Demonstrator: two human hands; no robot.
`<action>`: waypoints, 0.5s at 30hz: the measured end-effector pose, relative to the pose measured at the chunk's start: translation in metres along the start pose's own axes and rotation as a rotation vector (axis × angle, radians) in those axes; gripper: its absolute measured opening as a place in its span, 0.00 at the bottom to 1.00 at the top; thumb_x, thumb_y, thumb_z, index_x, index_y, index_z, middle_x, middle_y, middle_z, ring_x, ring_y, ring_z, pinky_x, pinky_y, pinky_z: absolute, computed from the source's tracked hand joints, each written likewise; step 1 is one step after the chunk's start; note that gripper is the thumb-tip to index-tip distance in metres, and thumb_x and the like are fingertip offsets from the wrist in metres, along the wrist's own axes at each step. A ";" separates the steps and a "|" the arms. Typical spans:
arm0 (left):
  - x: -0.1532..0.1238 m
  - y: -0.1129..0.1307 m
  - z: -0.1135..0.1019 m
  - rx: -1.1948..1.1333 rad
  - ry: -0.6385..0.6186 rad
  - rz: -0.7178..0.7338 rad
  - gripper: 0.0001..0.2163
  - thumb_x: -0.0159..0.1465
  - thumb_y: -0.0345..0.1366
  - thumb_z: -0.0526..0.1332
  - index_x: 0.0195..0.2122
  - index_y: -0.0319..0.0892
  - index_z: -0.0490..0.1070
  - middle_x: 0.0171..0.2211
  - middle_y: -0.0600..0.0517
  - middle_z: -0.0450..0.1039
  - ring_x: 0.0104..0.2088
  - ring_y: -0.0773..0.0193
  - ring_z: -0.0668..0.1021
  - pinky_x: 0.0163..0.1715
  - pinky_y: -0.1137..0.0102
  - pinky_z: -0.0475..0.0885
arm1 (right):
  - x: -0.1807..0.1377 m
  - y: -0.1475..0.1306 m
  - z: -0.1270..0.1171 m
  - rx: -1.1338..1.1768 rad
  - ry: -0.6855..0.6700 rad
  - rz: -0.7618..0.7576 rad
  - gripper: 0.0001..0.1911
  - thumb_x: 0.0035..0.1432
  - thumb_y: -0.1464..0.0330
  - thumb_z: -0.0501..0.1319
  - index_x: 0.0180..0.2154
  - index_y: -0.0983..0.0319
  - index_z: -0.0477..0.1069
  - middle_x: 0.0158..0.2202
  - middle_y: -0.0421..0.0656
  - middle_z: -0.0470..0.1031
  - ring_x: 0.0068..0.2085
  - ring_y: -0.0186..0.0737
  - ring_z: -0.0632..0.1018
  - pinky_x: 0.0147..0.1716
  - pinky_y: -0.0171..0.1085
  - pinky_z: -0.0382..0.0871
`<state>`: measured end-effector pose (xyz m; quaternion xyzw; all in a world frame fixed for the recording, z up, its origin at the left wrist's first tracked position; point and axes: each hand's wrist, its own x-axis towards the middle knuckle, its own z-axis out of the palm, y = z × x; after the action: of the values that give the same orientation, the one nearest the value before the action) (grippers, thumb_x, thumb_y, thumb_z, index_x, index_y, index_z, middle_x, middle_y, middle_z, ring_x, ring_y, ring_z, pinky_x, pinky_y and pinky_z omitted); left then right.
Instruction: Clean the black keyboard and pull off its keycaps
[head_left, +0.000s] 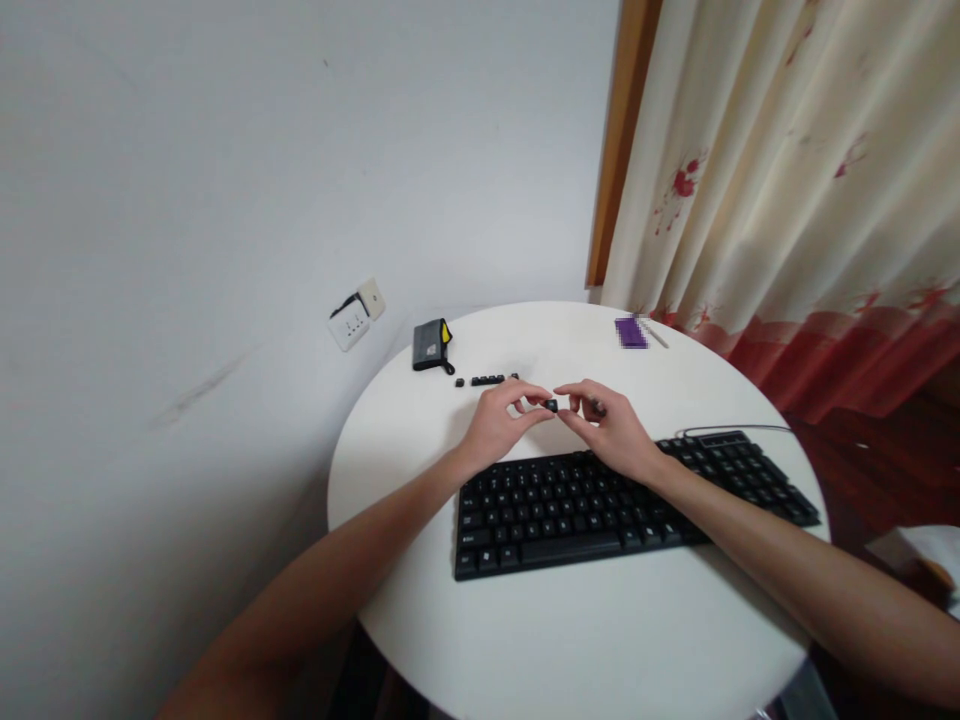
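Observation:
A black keyboard lies across the round white table. Just beyond its far edge my left hand and my right hand meet, fingertips pinched together on one small black keycap. A dark thin object shows under my right fingers; I cannot make it out. A short row of loose black keycaps lies on the table beyond my left hand.
A black and yellow pouch sits at the table's far left edge. A purple object and a thin stick lie at the far right. The keyboard's cable runs right. A wall socket, curtain.

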<state>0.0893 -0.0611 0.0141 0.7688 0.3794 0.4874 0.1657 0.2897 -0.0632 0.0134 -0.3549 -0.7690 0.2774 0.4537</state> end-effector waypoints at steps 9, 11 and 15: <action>0.002 0.003 -0.004 -0.040 -0.037 0.004 0.10 0.57 0.42 0.70 0.36 0.43 0.79 0.32 0.50 0.79 0.32 0.64 0.76 0.32 0.69 0.70 | 0.002 -0.004 -0.002 -0.060 -0.034 -0.103 0.09 0.59 0.65 0.63 0.42 0.58 0.76 0.34 0.43 0.72 0.35 0.39 0.73 0.32 0.37 0.65; 0.002 0.003 -0.005 -0.058 -0.061 -0.001 0.09 0.57 0.42 0.70 0.35 0.43 0.79 0.32 0.50 0.79 0.33 0.64 0.76 0.32 0.69 0.71 | 0.003 -0.007 -0.003 -0.078 -0.055 -0.109 0.08 0.59 0.65 0.63 0.41 0.58 0.77 0.34 0.43 0.73 0.35 0.39 0.72 0.32 0.37 0.65; 0.006 0.002 -0.013 -0.095 -0.056 -0.063 0.12 0.59 0.42 0.68 0.42 0.43 0.77 0.34 0.50 0.79 0.35 0.63 0.78 0.33 0.69 0.70 | 0.013 -0.012 -0.008 -0.128 -0.082 -0.102 0.08 0.58 0.63 0.63 0.39 0.58 0.77 0.33 0.43 0.73 0.32 0.38 0.70 0.32 0.37 0.65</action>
<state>0.0803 -0.0592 0.0248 0.7611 0.3749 0.4777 0.2279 0.2886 -0.0588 0.0319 -0.3319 -0.8201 0.2186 0.4117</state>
